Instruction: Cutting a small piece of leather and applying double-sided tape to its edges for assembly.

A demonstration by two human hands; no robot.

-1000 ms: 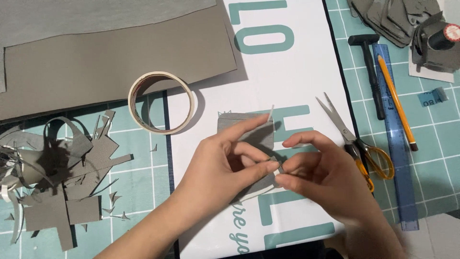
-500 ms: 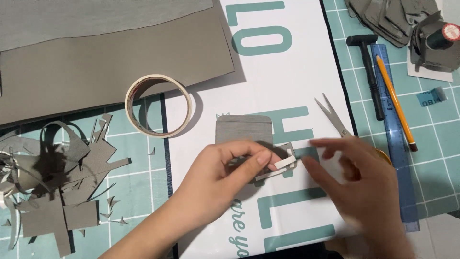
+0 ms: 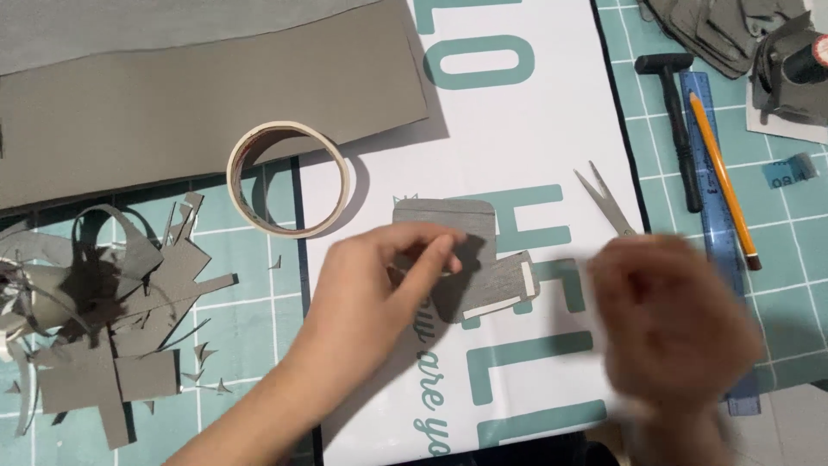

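A small grey cut piece with a white strip along its right edge lies on the white sheet with teal letters. My left hand reaches in from below and pinches the piece's left side between thumb and forefinger. My right hand is a motion blur to the right of the piece, over the handles of the scissors, whose blades point up and left. Whether it holds anything is hidden by the blur.
A roll of masking tape lies left of the piece. Grey scraps are heaped at the left on the teal cutting mat. A large grey sheet lies behind. At the right are a blue ruler, a pencil and a hammer.
Both hands held the piece lifted a second ago. The piece now rests flat on the white sheet, and my right hand has let go and swung right toward the scissors.
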